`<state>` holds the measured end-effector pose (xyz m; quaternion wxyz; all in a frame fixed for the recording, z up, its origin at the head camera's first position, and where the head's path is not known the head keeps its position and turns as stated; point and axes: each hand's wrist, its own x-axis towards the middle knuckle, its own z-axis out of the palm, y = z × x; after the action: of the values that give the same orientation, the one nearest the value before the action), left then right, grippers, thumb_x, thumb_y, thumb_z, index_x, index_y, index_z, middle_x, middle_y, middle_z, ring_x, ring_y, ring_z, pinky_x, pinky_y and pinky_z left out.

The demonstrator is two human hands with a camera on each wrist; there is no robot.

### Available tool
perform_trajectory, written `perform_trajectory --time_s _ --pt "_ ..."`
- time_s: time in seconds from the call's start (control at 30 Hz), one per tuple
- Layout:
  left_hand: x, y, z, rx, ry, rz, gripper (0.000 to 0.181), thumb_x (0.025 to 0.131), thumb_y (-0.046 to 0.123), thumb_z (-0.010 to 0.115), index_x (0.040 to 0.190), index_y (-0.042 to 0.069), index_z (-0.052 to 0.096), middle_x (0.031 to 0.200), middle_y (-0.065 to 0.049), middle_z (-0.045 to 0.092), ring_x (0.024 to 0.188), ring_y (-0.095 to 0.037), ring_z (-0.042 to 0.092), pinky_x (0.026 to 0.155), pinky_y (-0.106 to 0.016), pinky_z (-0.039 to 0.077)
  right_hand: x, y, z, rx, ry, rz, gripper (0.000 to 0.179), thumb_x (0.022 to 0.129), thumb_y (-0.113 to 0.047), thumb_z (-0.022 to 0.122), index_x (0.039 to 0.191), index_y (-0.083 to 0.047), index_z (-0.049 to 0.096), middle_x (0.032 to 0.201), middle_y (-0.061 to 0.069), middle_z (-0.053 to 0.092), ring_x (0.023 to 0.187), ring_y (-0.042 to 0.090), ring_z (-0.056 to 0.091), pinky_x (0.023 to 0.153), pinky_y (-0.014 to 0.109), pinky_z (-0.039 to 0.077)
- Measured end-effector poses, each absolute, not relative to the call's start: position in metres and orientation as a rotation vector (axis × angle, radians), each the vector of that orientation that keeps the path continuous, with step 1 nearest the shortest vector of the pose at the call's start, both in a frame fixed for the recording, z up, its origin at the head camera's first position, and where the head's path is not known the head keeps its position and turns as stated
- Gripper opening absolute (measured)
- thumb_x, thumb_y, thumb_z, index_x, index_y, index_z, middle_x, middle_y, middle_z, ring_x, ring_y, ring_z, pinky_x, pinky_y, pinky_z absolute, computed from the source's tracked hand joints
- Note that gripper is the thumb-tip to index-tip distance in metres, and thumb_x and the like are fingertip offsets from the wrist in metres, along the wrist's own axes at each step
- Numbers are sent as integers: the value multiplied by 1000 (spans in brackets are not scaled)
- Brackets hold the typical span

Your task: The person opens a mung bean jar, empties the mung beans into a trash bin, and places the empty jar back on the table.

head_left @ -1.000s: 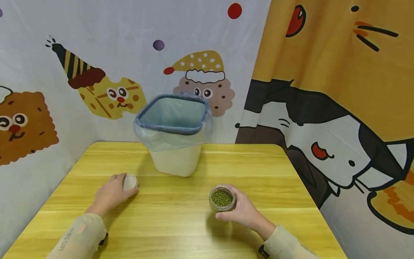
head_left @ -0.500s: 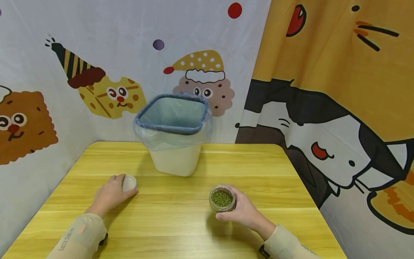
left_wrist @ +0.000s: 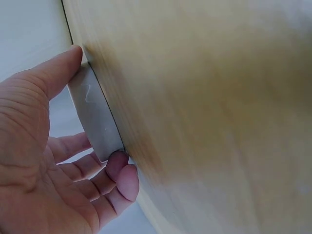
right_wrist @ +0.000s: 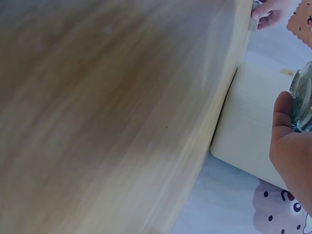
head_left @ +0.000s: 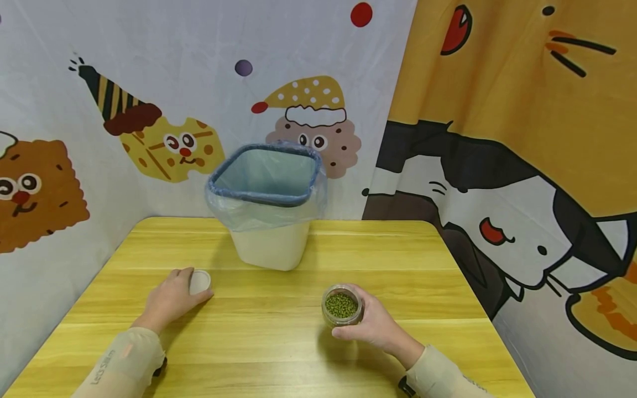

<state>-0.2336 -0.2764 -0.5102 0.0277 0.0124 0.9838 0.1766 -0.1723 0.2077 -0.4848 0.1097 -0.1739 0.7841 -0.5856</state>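
On the left of the table, my left hand [head_left: 171,298] pinches a round white lid [head_left: 200,282] between thumb and fingers. The left wrist view shows the lid [left_wrist: 97,112] edge-on, right at the tabletop. My right hand [head_left: 370,323] grips a clear glass jar [head_left: 342,304] of small green beans, its mouth uncovered and facing up toward the head camera. A shadow falls on the wood below the jar. In the right wrist view only part of the jar [right_wrist: 303,100] shows at the edge, with the thumb side of the hand [right_wrist: 290,141] around it.
A cream trash bin [head_left: 271,246] lined with a clear bluish bag stands at the back middle of the yellow wooden table [head_left: 259,331]. Behind the table hangs a white cloth [head_left: 174,33] with cartoon prints, and an orange one [head_left: 517,94] covers the right side.
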Motion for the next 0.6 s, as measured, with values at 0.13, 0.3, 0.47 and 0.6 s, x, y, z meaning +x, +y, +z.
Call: perform_trajectory --time_s 0.13,0.3,0.47,0.6 --pt "-234 -277 -510 45 3032 552 105 92 67 72 154 -12 41 143 -45 49 116 -60 62 86 -71 56 -172 208 -485 -525 2291 -1730 90 74 -14 96 153 -9 52 144 14 65 130 26 63 110 22 49" --pt "-233 -278 -509 55 3053 543 111 91 77 67 153 -12 43 142 -45 51 114 -59 62 83 -69 56 -171 208 -484 -482 2290 -1726 92 73 -14 97 153 -12 53 144 11 65 130 23 64 111 23 49" --pt "-232 -270 -493 138 3360 563 86 98 62 70 137 -15 59 129 -43 62 111 -62 61 89 -72 52 -170 211 -485 -454 2304 -1716 93 72 -14 97 154 -16 52 145 8 66 131 25 63 111 24 48" --pt "-237 -249 -458 364 3714 739 59 98 38 78 128 -11 67 124 -34 69 114 -56 63 98 -71 49 -170 214 -483 -445 2308 -1720 93 73 -15 97 154 -15 52 144 9 66 130 25 63 110 23 50"
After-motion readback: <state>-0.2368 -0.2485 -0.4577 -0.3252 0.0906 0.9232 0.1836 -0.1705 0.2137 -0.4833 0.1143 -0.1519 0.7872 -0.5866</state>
